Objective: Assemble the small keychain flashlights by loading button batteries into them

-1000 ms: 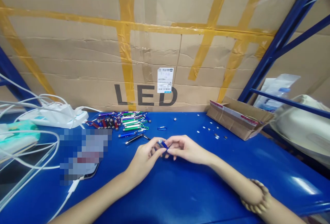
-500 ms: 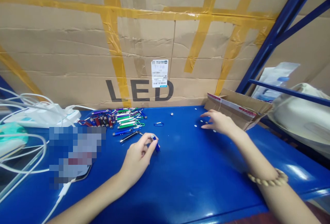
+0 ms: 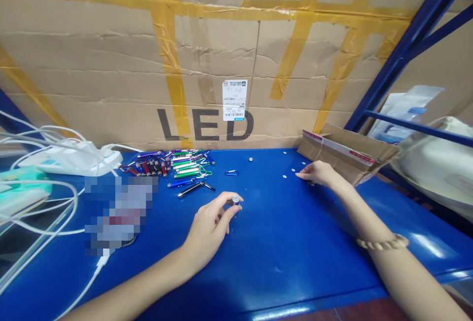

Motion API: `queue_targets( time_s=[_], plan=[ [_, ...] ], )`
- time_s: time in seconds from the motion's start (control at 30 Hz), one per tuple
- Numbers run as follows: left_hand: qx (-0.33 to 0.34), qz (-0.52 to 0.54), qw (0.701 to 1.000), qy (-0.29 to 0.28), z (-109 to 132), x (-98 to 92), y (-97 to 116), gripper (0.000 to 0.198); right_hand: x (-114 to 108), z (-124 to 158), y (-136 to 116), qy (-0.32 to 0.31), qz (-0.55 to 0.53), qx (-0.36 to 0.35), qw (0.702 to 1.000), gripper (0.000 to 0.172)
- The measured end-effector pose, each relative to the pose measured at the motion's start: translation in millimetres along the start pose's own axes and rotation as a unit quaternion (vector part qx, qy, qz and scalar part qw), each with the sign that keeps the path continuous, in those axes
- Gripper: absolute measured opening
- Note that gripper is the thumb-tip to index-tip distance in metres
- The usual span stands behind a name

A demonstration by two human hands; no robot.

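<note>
My left hand [image 3: 212, 222] pinches a small cylinder [image 3: 235, 199] between thumb and fingertips, its round silver end facing up. My right hand [image 3: 318, 173] is low over the blue surface, thumb and fingertips pressed together beside small white discs [image 3: 293, 170]; anything between them is too small to make out. A blue carabiner clip [image 3: 231, 173] and a small silver round piece [image 3: 250, 159] lie between the hands, farther back. To the left is a pile of coloured metal tubes with clips [image 3: 186, 169], with a black tube [image 3: 191, 190] nearest my left hand.
An open cardboard box [image 3: 343, 151] stands beyond my right hand. A phone with a blurred screen [image 3: 123, 217], white cables and a power strip [image 3: 70, 157] occupy the left side. A large carton marked LED [image 3: 207, 64] forms the back, with a blue metal frame [image 3: 410, 54] at right.
My left hand has turned the cylinder more upright, its silver end now on top. The fingers of my right hand have closed together down near the white discs. The view has shifted slightly.
</note>
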State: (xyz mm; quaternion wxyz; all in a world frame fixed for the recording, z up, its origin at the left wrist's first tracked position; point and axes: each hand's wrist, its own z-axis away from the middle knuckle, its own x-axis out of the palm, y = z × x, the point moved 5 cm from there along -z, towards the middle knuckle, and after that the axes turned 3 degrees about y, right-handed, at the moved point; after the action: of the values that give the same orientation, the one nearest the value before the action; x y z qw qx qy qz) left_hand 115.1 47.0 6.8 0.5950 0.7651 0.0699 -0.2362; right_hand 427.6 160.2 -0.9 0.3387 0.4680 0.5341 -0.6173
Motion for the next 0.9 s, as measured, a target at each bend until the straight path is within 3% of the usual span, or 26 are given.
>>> queue_targets(
  time_s=[0.27,0.47,0.57,0.63,0.73,0.9],
  plan=[
    [0.010,-0.047,0.999,0.019,-1,-1.1,1,0.024,0,11,-14,-0.032,-0.016,-0.025,0.999,0.028],
    [0.017,-0.085,0.996,0.022,-3,-1.2,-3,0.024,-2,15,-27,-0.017,-0.042,-0.050,0.998,0.017],
    [0.024,-0.099,0.994,0.025,-3,-1.8,-3,0.022,1,25,-48,0.002,-0.078,-0.093,0.993,0.014],
    [0.030,-0.094,0.995,0.025,-3,-1.9,-3,0.021,4,39,-72,0.014,-0.150,-0.167,0.974,0.018],
    [0.036,-0.086,0.995,0.026,-4,-1.5,-3,0.020,11,70,-110,-0.016,-0.270,-0.265,0.926,0.020],
    [0.064,-0.061,0.996,0.009,-5,1.2,-1,0.019,19,114,-147,-0.055,-0.338,-0.374,0.862,0.016]
  ],
)
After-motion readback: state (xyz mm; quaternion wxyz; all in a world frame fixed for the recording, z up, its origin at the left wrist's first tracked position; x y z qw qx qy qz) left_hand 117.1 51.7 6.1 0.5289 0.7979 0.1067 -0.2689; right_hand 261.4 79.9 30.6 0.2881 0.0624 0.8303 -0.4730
